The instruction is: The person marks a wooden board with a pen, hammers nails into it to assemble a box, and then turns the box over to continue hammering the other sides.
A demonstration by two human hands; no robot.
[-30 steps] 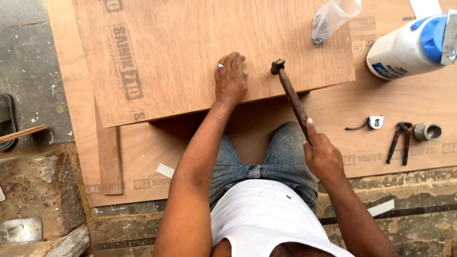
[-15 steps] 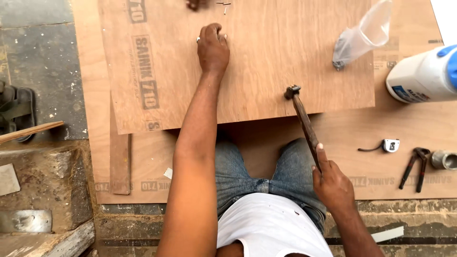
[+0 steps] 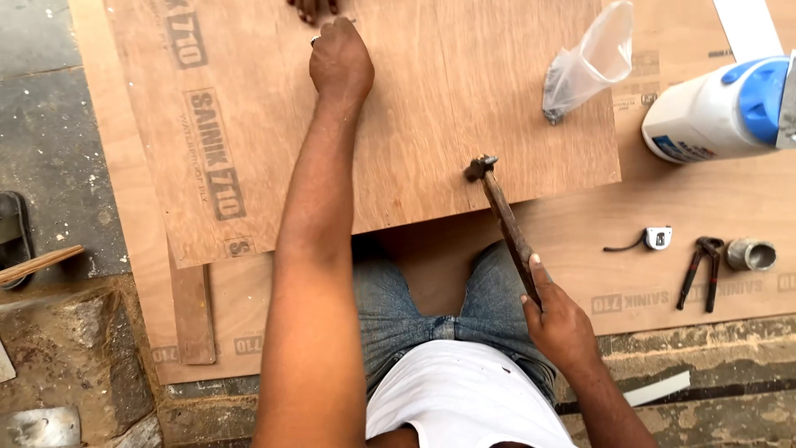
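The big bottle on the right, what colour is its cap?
Blue, on a white bottle lying on its side; the head view shows it.

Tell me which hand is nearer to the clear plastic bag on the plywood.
Right. The right hand grips the hammer handle below the clear plastic bag; the left hand rests farther off to the bag's left on the plywood sheet.

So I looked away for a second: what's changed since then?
The left hand slid up the plywood sheet to its far edge, close to another person's fingers. The right hand kept its grip on the hammer, head down at the near edge. The bottle, bag and pincers stayed put.
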